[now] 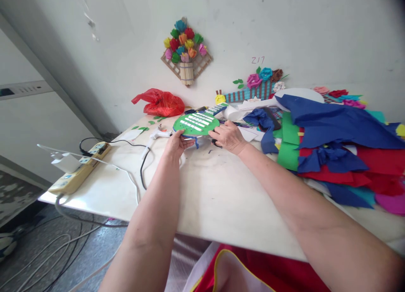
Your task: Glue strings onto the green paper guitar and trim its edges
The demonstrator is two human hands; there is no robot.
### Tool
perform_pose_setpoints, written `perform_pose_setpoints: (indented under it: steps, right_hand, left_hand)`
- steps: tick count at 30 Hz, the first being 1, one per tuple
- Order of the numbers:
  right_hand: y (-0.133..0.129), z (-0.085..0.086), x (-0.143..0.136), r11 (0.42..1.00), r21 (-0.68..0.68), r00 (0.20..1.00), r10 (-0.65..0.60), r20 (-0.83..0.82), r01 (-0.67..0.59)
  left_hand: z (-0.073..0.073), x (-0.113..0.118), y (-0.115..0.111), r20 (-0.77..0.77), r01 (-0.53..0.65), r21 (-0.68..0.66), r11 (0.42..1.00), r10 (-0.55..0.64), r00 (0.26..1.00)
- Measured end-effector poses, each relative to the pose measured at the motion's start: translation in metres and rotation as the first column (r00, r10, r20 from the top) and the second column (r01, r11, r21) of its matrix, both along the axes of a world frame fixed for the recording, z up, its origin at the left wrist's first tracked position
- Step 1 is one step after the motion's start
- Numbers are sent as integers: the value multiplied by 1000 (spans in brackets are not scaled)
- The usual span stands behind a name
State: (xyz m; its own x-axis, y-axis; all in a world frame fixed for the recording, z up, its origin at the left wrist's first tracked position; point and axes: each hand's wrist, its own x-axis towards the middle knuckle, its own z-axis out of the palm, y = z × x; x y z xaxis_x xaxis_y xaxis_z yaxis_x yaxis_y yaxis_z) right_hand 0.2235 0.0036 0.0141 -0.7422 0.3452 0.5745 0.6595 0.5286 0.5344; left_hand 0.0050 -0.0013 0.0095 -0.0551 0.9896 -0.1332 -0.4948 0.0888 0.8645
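Observation:
A green round piece [180, 125] with rows of white strips across it is held tilted above the table. My left hand [179, 145] grips its near left edge, thumb on top and the other fingers beneath. At the right edge, my right hand [228, 136] has its fingers closed on the rim. A black loop [216, 143], perhaps a scissors handle, shows under the right fingers; the rest of it is hidden. From the near rim hangs a narrow blue strip [196, 143]. A white glue gun [160, 134] lies just left of my left hand.
Left on the table [221, 199] are a power strip [79, 167] and trailing cords. A red plastic bag [163, 102] sits at the back. Coloured paper sheets [341, 119] pile up on the right. A flower decoration [186, 51] hangs on the wall.

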Motion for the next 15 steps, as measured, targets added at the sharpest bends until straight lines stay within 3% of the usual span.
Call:
perform_pose_setpoints:
  steps: [6, 15]
  right_hand:
    - [3, -2, 2, 999, -1, 999, 32, -15, -32]
    - [6, -3, 9, 999, -15, 999, 38, -27, -38]
  left_hand:
    - [2, 1, 0, -11, 4, 4, 1000, -4, 1000]
    - [3, -7, 0, -145, -35, -36, 999, 29, 989]
